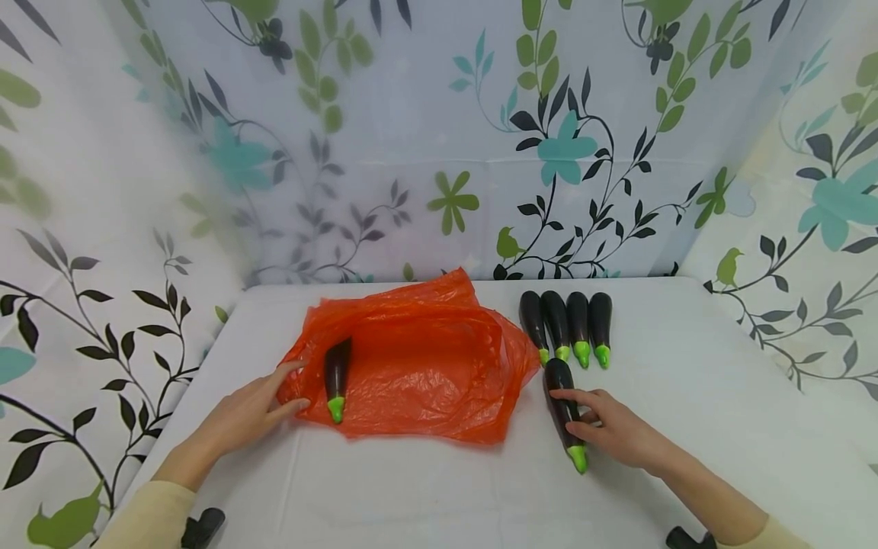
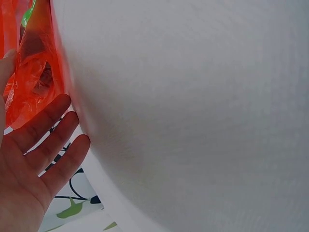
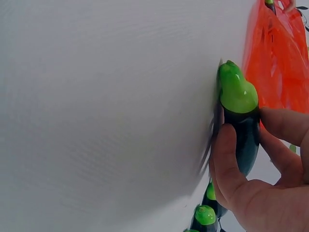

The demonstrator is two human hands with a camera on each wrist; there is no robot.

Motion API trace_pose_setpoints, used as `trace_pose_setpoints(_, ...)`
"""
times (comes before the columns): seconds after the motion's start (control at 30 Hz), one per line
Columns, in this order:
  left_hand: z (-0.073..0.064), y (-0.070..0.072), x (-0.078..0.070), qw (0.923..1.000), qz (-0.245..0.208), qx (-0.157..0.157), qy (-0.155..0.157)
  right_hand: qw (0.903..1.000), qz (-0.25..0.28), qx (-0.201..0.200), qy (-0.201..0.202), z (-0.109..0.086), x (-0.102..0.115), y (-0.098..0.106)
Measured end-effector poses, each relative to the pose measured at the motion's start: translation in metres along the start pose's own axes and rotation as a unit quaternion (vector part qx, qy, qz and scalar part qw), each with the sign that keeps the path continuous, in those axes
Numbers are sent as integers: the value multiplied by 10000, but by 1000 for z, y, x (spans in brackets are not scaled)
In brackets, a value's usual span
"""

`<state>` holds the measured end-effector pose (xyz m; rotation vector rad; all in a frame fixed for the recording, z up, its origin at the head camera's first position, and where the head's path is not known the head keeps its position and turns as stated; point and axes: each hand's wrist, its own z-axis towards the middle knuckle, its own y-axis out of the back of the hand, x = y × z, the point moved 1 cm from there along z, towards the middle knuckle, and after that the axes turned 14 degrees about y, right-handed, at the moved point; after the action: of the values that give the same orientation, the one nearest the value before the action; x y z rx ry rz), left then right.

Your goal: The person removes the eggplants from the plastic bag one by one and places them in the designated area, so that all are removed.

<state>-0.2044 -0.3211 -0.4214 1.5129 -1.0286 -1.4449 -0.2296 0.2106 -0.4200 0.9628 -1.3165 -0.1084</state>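
A dark eggplant (image 1: 560, 404) with a bright green end lies on the table, its upper end near a row of other eggplants. My right hand (image 1: 613, 427) grips it between thumb and fingers, as the right wrist view shows close up. An orange-red plastic bag (image 1: 425, 366) lies spread in the middle, with another eggplant (image 1: 337, 377) at its left side. My left hand (image 1: 254, 408) rests at the bag's left edge, fingers extended and apart. In the left wrist view, several fingers (image 2: 53, 140) are spread beside the bag (image 2: 34, 92).
Several dark eggplants (image 1: 578, 328) lie side by side at the back right of the white table (image 1: 425, 496). Patterned curtains (image 1: 411, 152) with leaves and flowers stand behind and at both sides.
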Motion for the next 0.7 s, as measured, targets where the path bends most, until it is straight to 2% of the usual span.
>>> trace_pose_setpoints(0.4, 0, -1, 1, 10000, -29, -1, -64, 9998, -70, 181, 110, -1, -2, 4)
trace_pose_setpoints(0.53, 1, -1, 2, 10000, -31, 7, -53, 9997, -171, 107, 122, 1, 1, 9)
trace_pose_setpoints(0.7, 2, -2, 3, 10000, -22, 20, -69, 9990, -316, -177, 260, 7, 7, 23)
